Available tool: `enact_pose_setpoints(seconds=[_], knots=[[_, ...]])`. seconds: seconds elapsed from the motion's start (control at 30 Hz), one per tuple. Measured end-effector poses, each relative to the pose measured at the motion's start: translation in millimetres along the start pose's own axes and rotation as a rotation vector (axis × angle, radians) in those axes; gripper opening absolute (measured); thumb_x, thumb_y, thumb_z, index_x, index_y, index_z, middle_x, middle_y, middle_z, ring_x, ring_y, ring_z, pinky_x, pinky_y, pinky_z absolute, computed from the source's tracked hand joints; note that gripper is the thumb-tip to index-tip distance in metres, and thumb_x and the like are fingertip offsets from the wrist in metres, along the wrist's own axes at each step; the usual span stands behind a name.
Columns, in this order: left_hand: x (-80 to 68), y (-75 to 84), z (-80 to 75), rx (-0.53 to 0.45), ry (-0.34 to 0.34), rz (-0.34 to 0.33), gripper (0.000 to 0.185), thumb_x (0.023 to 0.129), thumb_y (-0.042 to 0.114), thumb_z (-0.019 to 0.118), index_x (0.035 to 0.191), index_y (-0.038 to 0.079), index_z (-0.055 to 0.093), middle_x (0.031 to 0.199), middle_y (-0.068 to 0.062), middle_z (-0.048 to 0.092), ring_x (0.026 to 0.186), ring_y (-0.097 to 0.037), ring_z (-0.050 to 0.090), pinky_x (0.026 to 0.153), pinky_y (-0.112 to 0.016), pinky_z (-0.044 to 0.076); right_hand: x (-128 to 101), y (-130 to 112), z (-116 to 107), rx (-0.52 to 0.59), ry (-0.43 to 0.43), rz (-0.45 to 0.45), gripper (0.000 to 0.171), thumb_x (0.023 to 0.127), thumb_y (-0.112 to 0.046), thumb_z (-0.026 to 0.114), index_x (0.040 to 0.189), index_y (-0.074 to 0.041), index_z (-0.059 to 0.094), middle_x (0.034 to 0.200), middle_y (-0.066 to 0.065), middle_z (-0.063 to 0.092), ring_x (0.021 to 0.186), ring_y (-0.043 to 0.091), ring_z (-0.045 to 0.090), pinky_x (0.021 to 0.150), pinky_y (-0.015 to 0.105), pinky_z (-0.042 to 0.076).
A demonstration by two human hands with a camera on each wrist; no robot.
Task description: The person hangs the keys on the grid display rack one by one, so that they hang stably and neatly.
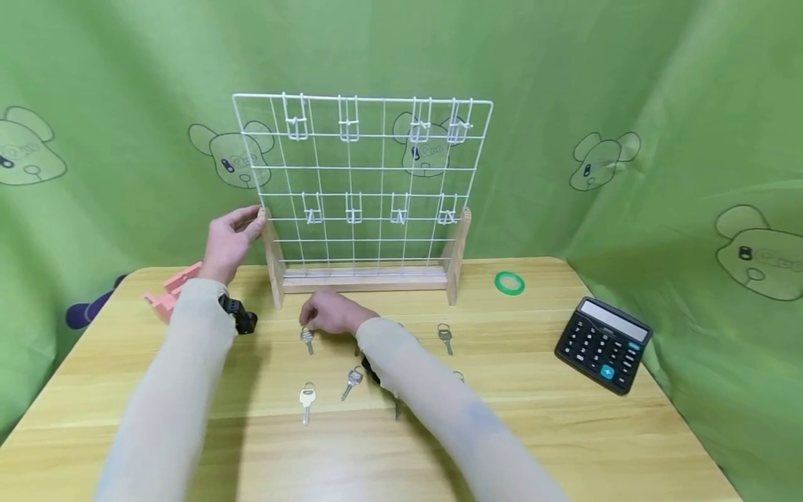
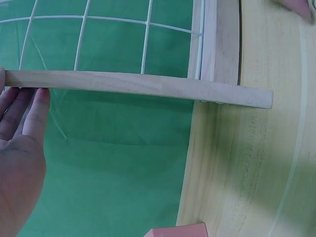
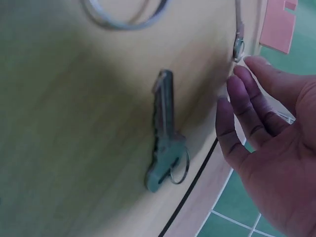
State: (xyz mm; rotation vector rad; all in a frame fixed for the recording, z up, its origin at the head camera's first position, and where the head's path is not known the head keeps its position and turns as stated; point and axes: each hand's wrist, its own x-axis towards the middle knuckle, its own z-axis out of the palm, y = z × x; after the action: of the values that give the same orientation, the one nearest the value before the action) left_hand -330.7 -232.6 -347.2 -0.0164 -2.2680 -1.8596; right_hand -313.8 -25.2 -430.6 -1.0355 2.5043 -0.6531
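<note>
A white wire grid rack (image 1: 370, 167) stands upright in a wooden base with side posts. My left hand (image 1: 228, 240) grips the top of the left wooden post (image 2: 138, 85), with fingers on one face of it. Low in front of the rack, my right hand (image 1: 329, 312) pinches at the ring of a key (image 1: 307, 340), thumb and fingertips close together there. Another key (image 3: 165, 133) with a small ring lies beside that hand in the right wrist view. More keys lie about, including a silver one (image 1: 353, 381) and a gold one (image 1: 307, 401); the right forearm partly hides others.
Several white hooks (image 1: 348, 129) hang on the grid in two rows. A green tape ring (image 1: 509, 283) and a black calculator (image 1: 603, 345) lie to the right. Pink pieces (image 1: 166, 300) sit at the left, near a purple object (image 1: 88, 310). Green curtain surrounds the table (image 1: 564, 446).
</note>
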Motion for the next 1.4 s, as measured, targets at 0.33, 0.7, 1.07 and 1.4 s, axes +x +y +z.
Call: enact_pose_setpoints(seconds=[0.33,0.7,1.07,1.4], knots=[[-2.3,2.9,0.9,-0.022,0.005,-0.012,0.048,0.098,0.021,0.062,0.142,0.004,0.049,0.140,-0.015,0.053,0.123,-0.023,0.053,0.100,-0.022,0.048,3.9,1.2,0.3,-0.059,-0.016,-0.018,0.016,0.089,0.002,0.067,0.081,-0.011,0.067,0.077,-0.003,0.062,0.073,0.009,0.053,0.067,0.015,0.047],[-5.1,4.0,0.4,-0.027,-0.008,-0.023,0.050,0.098,0.025,0.063,0.143,0.007,0.049,0.140,-0.014,0.053,0.124,-0.023,0.052,0.102,-0.023,0.047,-0.7,-0.2,-1.2,-0.114,-0.045,-0.020,0.013,0.098,-0.006,0.057,0.087,-0.013,0.059,0.082,-0.004,0.058,0.076,0.009,0.054,0.070,0.014,0.048],[-3.2,2.5,-1.5,-0.027,0.005,-0.007,0.048,0.098,0.025,0.062,0.141,0.005,0.050,0.138,-0.016,0.054,0.122,-0.023,0.053,0.103,-0.025,0.047,-13.2,-4.8,-9.6,0.041,0.072,-0.042,0.005,0.093,-0.005,0.066,0.095,-0.009,0.067,0.090,0.000,0.065,0.081,0.009,0.058,0.075,0.015,0.051],[-2.9,-0.1,0.0,-0.115,-0.002,-0.021,0.048,0.098,0.019,0.063,0.140,0.001,0.049,0.137,-0.020,0.053,0.121,-0.027,0.054,0.098,-0.024,0.050,-29.7,-14.7,-33.5,0.124,0.192,-0.068,0.007,0.092,-0.004,0.068,0.097,-0.008,0.068,0.092,0.001,0.068,0.083,0.007,0.060,0.075,0.014,0.052]])
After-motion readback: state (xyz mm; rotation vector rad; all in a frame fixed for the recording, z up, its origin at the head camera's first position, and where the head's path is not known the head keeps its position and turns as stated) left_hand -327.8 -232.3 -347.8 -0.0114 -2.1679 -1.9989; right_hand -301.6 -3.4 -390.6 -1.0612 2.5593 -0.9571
